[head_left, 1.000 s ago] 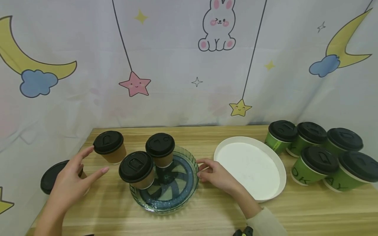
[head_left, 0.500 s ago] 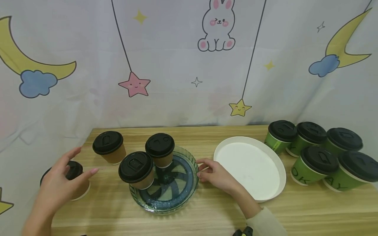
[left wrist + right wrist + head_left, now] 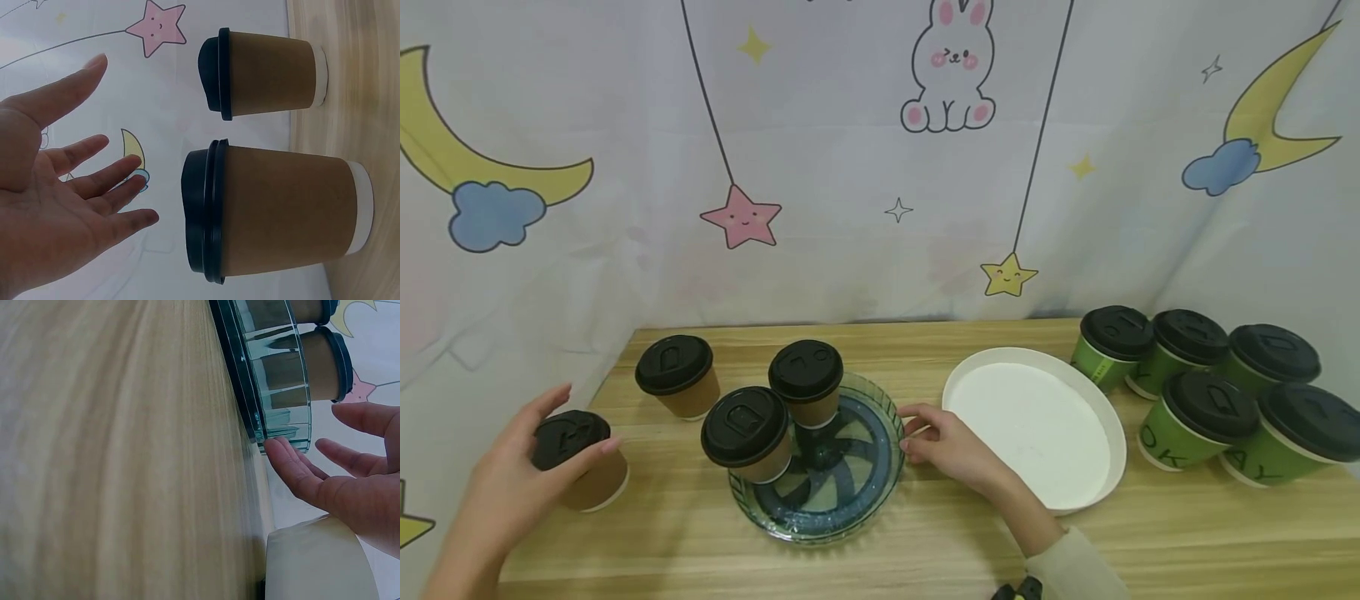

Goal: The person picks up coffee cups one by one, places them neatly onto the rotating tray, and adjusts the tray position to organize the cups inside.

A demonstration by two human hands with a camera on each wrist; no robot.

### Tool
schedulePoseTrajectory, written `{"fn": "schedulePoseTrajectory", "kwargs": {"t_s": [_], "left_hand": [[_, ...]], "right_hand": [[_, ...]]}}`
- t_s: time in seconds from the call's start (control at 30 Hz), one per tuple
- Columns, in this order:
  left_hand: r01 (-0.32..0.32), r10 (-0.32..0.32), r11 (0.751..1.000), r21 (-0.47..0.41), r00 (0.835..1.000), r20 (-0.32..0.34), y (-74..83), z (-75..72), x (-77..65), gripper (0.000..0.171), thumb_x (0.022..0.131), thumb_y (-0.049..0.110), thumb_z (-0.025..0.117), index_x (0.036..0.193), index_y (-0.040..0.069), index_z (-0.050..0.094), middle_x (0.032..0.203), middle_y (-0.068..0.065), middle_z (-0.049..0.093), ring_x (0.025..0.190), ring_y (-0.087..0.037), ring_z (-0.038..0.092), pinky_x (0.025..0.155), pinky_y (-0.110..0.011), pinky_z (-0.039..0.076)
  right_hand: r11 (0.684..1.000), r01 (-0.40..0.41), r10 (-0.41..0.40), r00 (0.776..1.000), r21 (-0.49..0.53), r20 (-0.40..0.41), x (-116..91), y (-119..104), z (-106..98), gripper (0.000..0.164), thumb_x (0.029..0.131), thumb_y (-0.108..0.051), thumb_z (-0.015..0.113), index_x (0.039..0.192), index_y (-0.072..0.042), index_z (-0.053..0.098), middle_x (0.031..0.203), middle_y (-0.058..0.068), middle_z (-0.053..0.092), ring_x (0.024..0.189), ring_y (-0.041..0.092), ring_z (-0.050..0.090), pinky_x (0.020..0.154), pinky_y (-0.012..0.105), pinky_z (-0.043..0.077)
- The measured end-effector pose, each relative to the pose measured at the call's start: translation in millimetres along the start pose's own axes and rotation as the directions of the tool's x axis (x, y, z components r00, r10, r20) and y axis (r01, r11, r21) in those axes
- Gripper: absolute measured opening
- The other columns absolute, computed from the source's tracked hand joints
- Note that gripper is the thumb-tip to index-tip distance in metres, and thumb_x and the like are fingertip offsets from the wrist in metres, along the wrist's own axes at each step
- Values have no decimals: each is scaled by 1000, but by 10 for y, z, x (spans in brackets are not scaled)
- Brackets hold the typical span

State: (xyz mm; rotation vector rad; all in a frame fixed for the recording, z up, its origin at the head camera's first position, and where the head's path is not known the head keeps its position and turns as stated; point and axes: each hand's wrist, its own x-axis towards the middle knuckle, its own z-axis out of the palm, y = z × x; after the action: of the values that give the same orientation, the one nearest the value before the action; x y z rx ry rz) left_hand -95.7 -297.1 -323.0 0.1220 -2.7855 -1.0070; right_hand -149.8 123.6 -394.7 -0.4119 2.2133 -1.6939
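Observation:
My left hand (image 3: 505,487) is beside a brown paper cup with a black lid (image 3: 598,479) at the table's left. In the left wrist view the fingers are spread, apart from the cup. Another brown cup (image 3: 677,379) stands farther back. Two more brown lidded cups, a front one (image 3: 747,429) and a back one (image 3: 807,375), stand upright on the left part of a blue-green glass plate (image 3: 861,467). At the plate's right rim rests my right hand (image 3: 951,450). Its fingertips touch the rim in the right wrist view, the thumb held away from it.
A round white tray (image 3: 1037,433) lies right of the glass plate, partly behind my right forearm. Several green lidded cups (image 3: 1176,433) crowd the table's right end. A printed curtain (image 3: 850,275) hangs behind the table. A small black and yellow object (image 3: 1018,590) shows at the bottom edge.
My left hand has moved left and slightly down, away from the back-left cup and toward the leftmost cup. The right hand, the plate and its cups have stayed in place.

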Motion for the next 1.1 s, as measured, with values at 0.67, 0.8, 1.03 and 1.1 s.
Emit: {"fn": "schedulePoseTrajectory", "kwargs": {"t_s": [0.67, 0.8, 1.03, 1.1], "left_hand": [[96, -96, 992, 77, 995, 2, -265, -81, -14, 91, 85, 39, 62, 146, 1, 6, 145, -30, 9, 126, -55, 8, 91, -70, 14], [99, -101, 992, 82, 995, 14, -305, -84, -18, 90, 86, 40, 61, 145, 1, 6, 145, -31, 9, 125, -56, 8, 90, -70, 14], [85, -86, 993, 81, 996, 1, -404, -70, -19, 90, 85, 39, 63, 145, -1, 8, 142, -35, 13, 125, -56, 10, 92, -69, 13], [75, -75, 993, 87, 997, 1, -441, -63, -18, 90, 85, 38, 63, 144, -3, 8, 140, -36, 15, 124, -57, 11, 92, -69, 12]], "right_hand": [[1000, -6, 6, 1000, 29, 12, -7, -9, -5, 44, 87, -4, 58, 128, 7, 44, 94, 16, 53, 81, 28, 60, 74, 37, 52], [1000, -2, 1, 1000, 22, 10, -10, -9, -2, 47, 88, -6, 58, 131, 5, 43, 113, 21, 51, 95, 30, 58, 77, 36, 51], [1000, 5, -5, 1000, -11, 11, -18, -9, -5, 49, 89, -8, 56, 135, 0, 40, 134, 21, 41, 113, 34, 49, 83, 35, 48], [1000, 2, -2, 1000, -29, 4, -17, -9, -5, 49, 89, -9, 57, 135, -1, 41, 130, 21, 44, 110, 33, 51, 82, 35, 48]]}}
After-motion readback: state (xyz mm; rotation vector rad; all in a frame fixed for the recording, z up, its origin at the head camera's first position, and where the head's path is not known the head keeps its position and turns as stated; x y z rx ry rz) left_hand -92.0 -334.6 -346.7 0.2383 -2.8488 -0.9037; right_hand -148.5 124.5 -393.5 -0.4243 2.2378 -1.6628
